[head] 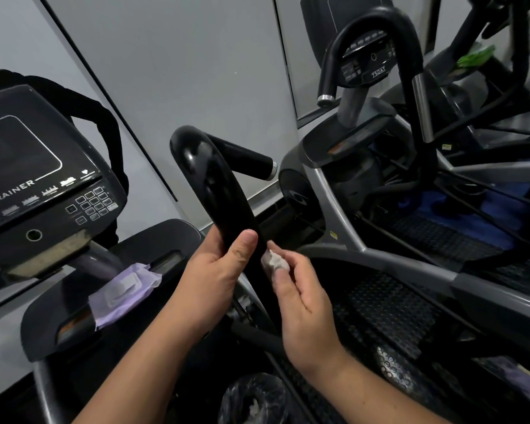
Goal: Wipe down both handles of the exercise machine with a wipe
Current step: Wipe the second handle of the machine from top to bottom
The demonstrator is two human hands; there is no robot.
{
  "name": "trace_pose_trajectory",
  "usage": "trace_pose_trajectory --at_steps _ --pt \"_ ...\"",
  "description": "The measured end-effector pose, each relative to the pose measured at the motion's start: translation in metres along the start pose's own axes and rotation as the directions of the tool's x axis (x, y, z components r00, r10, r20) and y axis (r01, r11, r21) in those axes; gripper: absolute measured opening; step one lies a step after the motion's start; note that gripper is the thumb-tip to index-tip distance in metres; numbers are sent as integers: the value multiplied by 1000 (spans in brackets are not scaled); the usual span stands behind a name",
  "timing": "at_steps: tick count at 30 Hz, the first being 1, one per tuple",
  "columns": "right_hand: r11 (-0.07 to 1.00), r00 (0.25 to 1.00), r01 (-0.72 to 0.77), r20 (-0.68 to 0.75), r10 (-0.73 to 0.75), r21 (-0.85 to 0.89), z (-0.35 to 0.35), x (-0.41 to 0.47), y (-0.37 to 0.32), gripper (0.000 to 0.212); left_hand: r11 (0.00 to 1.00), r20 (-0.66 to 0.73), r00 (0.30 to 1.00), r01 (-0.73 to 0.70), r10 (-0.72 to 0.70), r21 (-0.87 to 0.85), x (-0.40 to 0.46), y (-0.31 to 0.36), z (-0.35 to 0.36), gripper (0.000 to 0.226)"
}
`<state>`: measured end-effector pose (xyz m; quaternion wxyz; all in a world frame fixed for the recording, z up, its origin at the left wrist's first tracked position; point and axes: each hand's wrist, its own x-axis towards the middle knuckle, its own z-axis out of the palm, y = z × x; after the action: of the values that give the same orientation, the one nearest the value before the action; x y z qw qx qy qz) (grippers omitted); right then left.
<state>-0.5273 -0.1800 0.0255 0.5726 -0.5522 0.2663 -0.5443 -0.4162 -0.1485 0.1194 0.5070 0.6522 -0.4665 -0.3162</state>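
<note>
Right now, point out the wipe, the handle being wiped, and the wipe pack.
wipe [275, 261], head view, crumpled middle.
handle [210, 175], head view, glossy upper curve.
wipe pack [126, 289], head view, white lid flap.

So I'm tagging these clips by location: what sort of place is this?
Most likely a gym. A black handle rises beside a console printed "TRAINER", a second exercise machine marked "750AT" stands alongside, and a wipes pack lies by the console.

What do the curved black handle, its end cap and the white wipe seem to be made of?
Curved black handle: probably glossy moulded plastic; it shows bright reflections. Silver end cap: looks like brushed metal, or metallic-finish plastic. Crumpled white wipe: soft fabric or paper, creased.
</note>
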Motion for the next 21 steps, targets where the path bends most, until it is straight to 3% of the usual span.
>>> trace_pose_trajectory --at_steps 2,7,10,18,21 --pt "999 999 -31 -11 31 16 1 2 3 39 1000 -11 1000 -2 2 7 1 0 0 52" --pt "983 983 146 -98 -157 -108 4 -4 2 36 1000 -35 999 1 -1 5 -1 -1 3 50" --pt "994 989 76 -121 -85 -77 1 5 2 35 1000 -32 999 4 -3 14 -1 -1 2 50" --pt "993 987 57 -142 -71 -101 -4 3 5 12 1000 -33 999 -5 6 27 -2 -2 2 49" --pt "986 978 140 -140 -152 -89 -3 1 -1 14 1000 -38 999 -7 8 21 -1 -3 3 49"
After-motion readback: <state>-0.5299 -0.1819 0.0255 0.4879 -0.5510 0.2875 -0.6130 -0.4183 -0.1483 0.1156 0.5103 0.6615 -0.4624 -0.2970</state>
